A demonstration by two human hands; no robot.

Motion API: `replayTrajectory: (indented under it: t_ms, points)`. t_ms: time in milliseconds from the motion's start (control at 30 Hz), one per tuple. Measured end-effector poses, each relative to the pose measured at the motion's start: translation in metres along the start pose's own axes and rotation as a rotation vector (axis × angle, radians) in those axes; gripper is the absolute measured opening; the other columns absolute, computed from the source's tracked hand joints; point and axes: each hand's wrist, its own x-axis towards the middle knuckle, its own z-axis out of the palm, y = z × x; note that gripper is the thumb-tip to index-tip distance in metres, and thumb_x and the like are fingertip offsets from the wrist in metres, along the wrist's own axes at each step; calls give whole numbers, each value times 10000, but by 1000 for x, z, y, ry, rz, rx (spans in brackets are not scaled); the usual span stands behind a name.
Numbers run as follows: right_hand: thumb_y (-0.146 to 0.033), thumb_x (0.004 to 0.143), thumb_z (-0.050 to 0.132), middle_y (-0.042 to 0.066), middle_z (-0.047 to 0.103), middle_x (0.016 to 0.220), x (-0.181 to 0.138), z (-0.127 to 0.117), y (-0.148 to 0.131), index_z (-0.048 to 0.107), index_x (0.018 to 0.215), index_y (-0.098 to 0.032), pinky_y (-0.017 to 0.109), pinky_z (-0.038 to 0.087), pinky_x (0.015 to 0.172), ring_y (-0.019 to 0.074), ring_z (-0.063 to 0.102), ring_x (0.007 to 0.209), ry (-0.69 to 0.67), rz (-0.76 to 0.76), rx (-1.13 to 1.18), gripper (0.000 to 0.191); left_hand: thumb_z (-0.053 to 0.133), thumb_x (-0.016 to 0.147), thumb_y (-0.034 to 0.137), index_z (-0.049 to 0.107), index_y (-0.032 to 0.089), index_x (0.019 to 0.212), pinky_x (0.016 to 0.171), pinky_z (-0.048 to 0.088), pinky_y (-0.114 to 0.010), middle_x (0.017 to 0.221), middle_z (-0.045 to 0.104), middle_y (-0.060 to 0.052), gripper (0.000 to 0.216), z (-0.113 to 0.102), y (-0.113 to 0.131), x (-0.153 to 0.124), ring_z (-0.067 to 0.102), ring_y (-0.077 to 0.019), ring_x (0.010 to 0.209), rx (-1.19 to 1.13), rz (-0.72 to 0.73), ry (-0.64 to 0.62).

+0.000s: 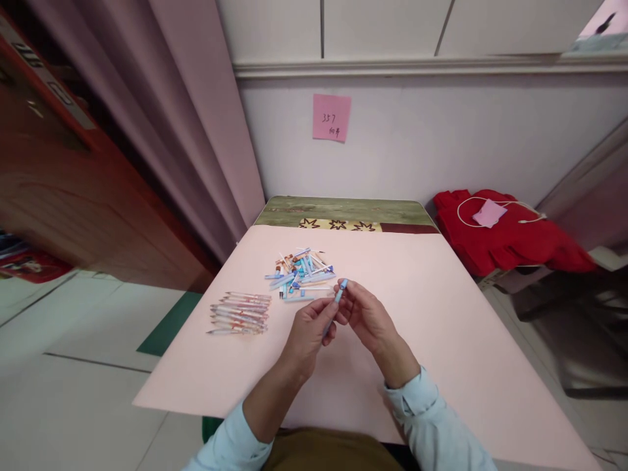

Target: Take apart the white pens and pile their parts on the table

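Above the middle of the table, my left hand (307,333) is closed around a light blue pen (339,294), which slants upward. My right hand (369,317) pinches the same pen near its upper end, its fingers close to those of the left. Part of the pen is hidden by my fingers, so I cannot tell whether it is whole. Just beyond my hands lies a loose pile of pen parts (305,277) in blue, white and brown. To the left, several finished-looking pens (240,315) with clear, patterned barrels lie side by side, tips pointing left.
A pale pink sheet (441,366) covers most of the table, with a green wood-grain strip (343,208) at its far edge. Red cloth (490,242) with a white cable sits at the right. Behind are a wall with a pink note (332,118) and a curtain (196,98).
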Motion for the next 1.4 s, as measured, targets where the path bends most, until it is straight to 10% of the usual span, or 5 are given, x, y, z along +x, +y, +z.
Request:
replayTrajectory:
  t_ms: [233, 933, 1400]
  points:
    - [-402, 733, 773, 30, 713, 835, -8, 0, -8, 707, 864, -186, 297, 532, 762, 147, 649, 757, 26, -153, -176, 262, 709, 743, 488, 702, 155, 961, 419, 247, -199, 706, 646, -36, 398, 1, -3, -3, 425, -53, 461, -1, -16, -18]
    - [-405, 814, 701, -49, 538, 551, -19, 3, -7, 682, 843, -175, 254, 438, 581, 95, 480, 528, -131, -231, -411, 233, 674, 785, 480, 663, 130, 865, 404, 194, -196, 728, 642, -53, 359, 3, 9, -7, 401, -41, 438, -108, -24, -89]
    - [-326, 866, 621, 78, 722, 1039, -16, -7, 11, 743, 998, -222, 340, 536, 839, 208, 674, 946, 203, -686, -968, 207, 723, 729, 505, 671, 135, 944, 355, 193, -175, 684, 628, -10, 431, -16, -15, 6, 403, -34, 393, -243, -166, 14]
